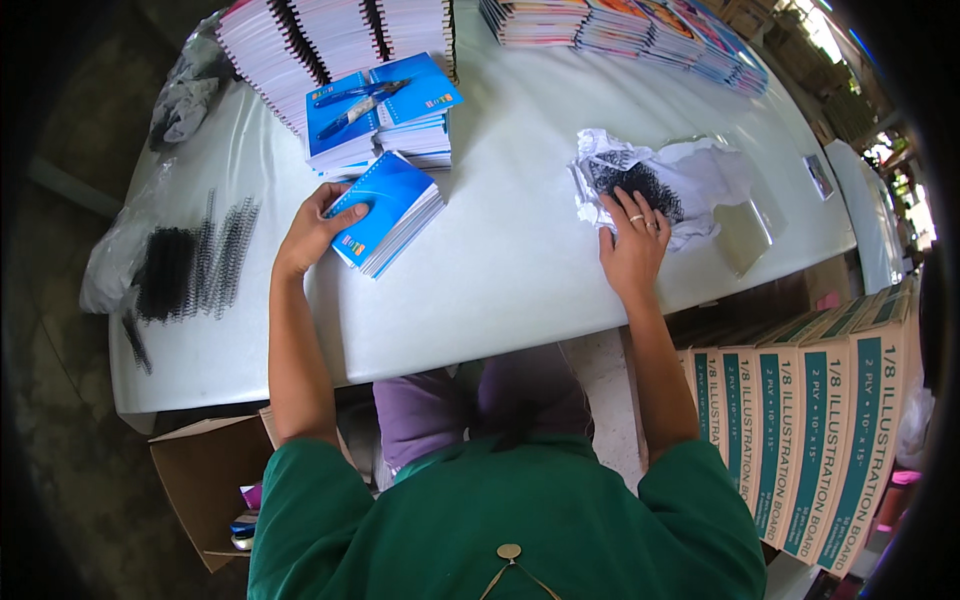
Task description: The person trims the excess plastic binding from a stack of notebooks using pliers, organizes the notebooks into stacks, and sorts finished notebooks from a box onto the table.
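Observation:
My left hand (325, 228) grips a small stack of blue-covered notepads (392, 205), thumb on top and fingers under its left side. A row of punched holes runs along the cover's upper left edge. Over on the right, my right hand (636, 238) rests its outstretched fingers on a pile of black spiral binding coils (655, 190). That pile lies on crumpled white paper (715, 180). Whether the fingertips pinch a single coil is hard to see. Just beyond the held stack stand more blue-covered pads (420, 120), with a blue-handled, plier-like tool (360, 105) lying on them.
More black coils (170, 270) lie at the table's left, beside a clear plastic bag (115, 265). Tall spiral-bound stacks (345, 40) and colourful booklet piles (640, 40) stand at the back. Cartons (810, 430) are lined up below right; an open cardboard box (205, 480) sits below left.

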Available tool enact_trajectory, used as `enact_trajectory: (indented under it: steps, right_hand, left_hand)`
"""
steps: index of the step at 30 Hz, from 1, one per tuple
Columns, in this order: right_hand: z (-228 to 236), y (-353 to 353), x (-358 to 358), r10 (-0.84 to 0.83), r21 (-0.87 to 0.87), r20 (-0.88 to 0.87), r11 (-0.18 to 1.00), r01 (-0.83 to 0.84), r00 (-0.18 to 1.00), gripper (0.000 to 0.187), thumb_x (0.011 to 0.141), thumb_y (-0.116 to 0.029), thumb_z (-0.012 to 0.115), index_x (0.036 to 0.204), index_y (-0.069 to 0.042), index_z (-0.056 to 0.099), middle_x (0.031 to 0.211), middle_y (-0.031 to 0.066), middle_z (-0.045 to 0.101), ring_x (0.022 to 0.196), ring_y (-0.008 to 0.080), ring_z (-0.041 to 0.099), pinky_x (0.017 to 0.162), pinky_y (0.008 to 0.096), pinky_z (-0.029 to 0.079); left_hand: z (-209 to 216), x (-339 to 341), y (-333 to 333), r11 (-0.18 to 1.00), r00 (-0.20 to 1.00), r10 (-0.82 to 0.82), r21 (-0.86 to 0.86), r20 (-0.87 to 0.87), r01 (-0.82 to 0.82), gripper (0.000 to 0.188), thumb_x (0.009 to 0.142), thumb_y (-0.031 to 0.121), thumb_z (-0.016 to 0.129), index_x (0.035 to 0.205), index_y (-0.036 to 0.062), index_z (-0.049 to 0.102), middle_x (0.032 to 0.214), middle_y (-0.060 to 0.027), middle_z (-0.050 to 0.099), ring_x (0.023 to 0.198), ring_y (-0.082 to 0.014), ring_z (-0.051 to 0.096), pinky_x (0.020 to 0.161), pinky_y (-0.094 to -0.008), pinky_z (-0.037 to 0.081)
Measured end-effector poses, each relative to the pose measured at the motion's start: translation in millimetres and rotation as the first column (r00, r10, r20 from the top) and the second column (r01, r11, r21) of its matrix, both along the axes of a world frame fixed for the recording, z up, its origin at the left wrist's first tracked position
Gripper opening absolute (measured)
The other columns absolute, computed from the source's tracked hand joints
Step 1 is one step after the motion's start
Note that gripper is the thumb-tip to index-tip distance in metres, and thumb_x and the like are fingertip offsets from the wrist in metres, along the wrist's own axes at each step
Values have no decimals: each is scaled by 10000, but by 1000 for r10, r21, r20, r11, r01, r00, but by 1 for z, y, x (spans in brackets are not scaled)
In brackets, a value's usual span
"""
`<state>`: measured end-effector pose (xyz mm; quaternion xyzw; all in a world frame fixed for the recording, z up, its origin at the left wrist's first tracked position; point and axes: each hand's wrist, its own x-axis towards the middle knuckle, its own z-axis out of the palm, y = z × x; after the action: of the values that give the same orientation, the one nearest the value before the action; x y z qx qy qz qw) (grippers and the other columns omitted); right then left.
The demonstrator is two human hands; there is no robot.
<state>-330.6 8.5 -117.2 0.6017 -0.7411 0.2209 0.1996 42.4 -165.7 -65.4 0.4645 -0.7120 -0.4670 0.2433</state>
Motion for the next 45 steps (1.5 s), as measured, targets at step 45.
enact_trajectory:
  steps: [45]
  right_hand:
    - [-188,494,87,-828,921,336,389,-29,-449,918,685,-551,692,1329,22,377,1290,243,469,1203,319,451,1004,403,364]
  left_hand:
    - [-55,18,-18,883,821,369,-110,-437,-456,685,928,597,245,1215,10,450,984,-144,576,971,-260,542,893,-398,444]
